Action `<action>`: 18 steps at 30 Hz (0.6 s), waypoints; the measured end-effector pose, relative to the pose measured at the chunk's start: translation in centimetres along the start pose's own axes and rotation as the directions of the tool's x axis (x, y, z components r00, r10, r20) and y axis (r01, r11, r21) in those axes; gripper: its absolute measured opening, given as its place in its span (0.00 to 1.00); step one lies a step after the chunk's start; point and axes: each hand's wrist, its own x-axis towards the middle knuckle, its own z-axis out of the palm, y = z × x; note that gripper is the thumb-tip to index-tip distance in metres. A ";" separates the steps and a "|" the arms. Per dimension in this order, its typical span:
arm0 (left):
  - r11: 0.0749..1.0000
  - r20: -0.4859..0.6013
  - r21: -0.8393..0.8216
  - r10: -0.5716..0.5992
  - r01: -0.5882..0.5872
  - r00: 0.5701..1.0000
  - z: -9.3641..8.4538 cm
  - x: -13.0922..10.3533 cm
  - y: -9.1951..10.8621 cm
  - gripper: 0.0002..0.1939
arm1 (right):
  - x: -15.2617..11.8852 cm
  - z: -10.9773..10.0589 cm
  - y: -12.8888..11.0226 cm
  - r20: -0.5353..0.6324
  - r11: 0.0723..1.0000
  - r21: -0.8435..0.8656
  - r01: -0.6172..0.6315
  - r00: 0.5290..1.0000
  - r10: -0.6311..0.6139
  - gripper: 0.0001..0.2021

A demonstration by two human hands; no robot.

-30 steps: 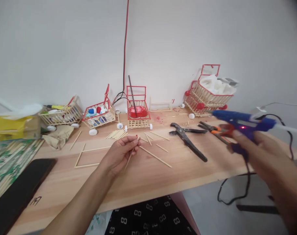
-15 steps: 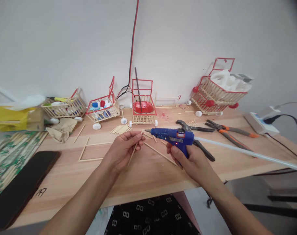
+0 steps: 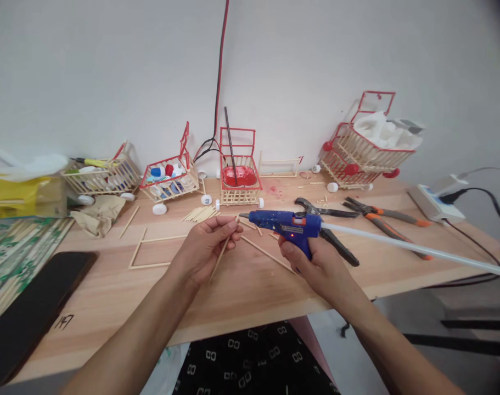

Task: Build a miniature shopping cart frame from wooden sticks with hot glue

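Observation:
Between the fingertips of my left hand [image 3: 212,247] is a thin wooden stick [image 3: 220,259], slanting down toward me. My right hand [image 3: 315,263] is wrapped round the grip of a blue hot glue gun [image 3: 288,226], whose small red light is lit. The gun's nozzle points left and is at or very near the stick's upper end; I cannot tell if they touch. A long translucent glue stick [image 3: 398,247] sticks out of its back. Left of my left hand lies a wooden stick frame [image 3: 138,249], and another stick [image 3: 268,254] lies between my hands.
Small stick carts [image 3: 170,184] with red trim line the wall. Black-handled cutters [image 3: 340,247] and orange-handled pliers [image 3: 393,233] lie at right, near a white power strip [image 3: 434,203]. A phone [image 3: 39,307] and bundled sticks [image 3: 23,263] lie at left, beside crumpled brown paper [image 3: 99,215].
The view has shifted slightly. Both hands keep their holds, and the glue gun's nozzle stays by the upper end of the stick.

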 end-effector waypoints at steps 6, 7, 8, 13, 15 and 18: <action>1.000 0.007 -0.005 0.000 0.000 1.000 -0.1 0.0 0.0 0.09 | 0.0 -0.1 -0.2 0.012 1.000 -0.024 0.014 1.000 -0.014 0.13; 1.000 0.008 -0.003 0.001 -0.001 1.000 -0.1 0.0 0.0 0.09 | 0.0 -0.1 -0.2 0.012 1.000 -0.024 0.013 1.000 -0.013 0.14; 1.000 0.010 -0.001 0.002 -0.002 1.000 -0.1 0.0 0.0 0.09 | 0.1 -0.1 -0.3 0.014 1.000 -0.024 0.012 1.000 -0.012 0.14; 1.000 0.007 0.004 -0.002 0.002 1.000 -0.1 0.0 0.0 0.08 | 0.1 -0.1 -0.3 0.001 0.999 -0.025 0.020 1.000 -0.020 0.13; 1.000 0.005 0.006 -0.002 0.002 1.000 -0.1 0.0 0.0 0.08 | 0.0 0.0 -0.2 -0.003 1.000 -0.024 0.020 1.000 -0.020 0.13; 1.000 0.007 0.004 0.000 0.000 1.000 -0.2 0.0 0.0 0.08 | 0.0 0.0 -0.1 -0.006 1.000 -0.019 0.016 1.000 -0.016 0.13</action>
